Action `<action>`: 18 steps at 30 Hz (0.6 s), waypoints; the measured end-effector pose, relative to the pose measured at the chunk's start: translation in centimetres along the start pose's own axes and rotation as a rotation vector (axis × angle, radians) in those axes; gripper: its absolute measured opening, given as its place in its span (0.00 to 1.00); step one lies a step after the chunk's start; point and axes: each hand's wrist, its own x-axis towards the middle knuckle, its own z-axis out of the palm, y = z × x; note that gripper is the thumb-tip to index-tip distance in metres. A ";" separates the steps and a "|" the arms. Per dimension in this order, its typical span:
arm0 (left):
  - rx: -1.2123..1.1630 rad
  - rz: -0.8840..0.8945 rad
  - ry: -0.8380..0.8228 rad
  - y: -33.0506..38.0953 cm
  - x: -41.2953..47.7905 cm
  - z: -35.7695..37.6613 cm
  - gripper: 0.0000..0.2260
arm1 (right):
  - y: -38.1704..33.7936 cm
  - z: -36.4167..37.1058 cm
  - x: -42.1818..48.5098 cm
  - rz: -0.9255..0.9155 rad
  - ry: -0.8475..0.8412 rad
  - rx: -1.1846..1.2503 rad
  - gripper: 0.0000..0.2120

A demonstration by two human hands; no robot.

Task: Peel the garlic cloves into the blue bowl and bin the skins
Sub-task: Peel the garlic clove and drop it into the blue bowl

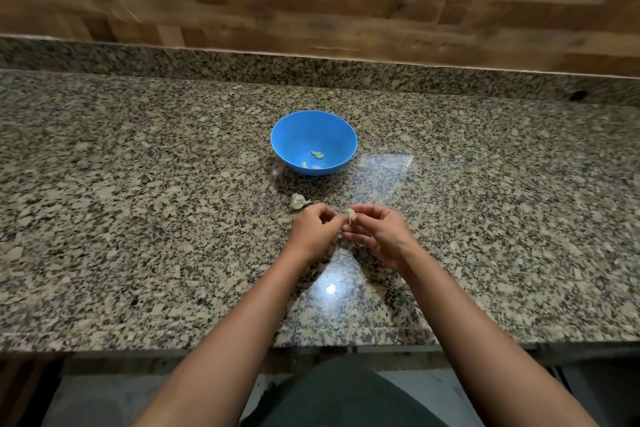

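Observation:
The blue bowl (313, 125) stands on the granite counter and holds several peeled cloves (317, 155). Just in front of it, to the left, lies a piece of unpeeled garlic (298, 201) in white skin. Both hands meet above the counter, nearer than the bowl. My right hand (375, 230) pinches a garlic clove (350, 215) at its fingertips. My left hand (313, 229) has its fingers curled beside the clove; whether they touch its skin is hard to tell.
The speckled granite counter (138, 218) runs left to right with a low granite upstand behind it. A wooden wall and a window sill are further back. The counter's front edge (207, 345) is close to my body. No bin is in view.

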 end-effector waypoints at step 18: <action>-0.483 -0.143 -0.039 0.5 0.6 -0.3 0.02 | -0.6 0.0 -0.1 -0.122 -0.072 -0.239 0.04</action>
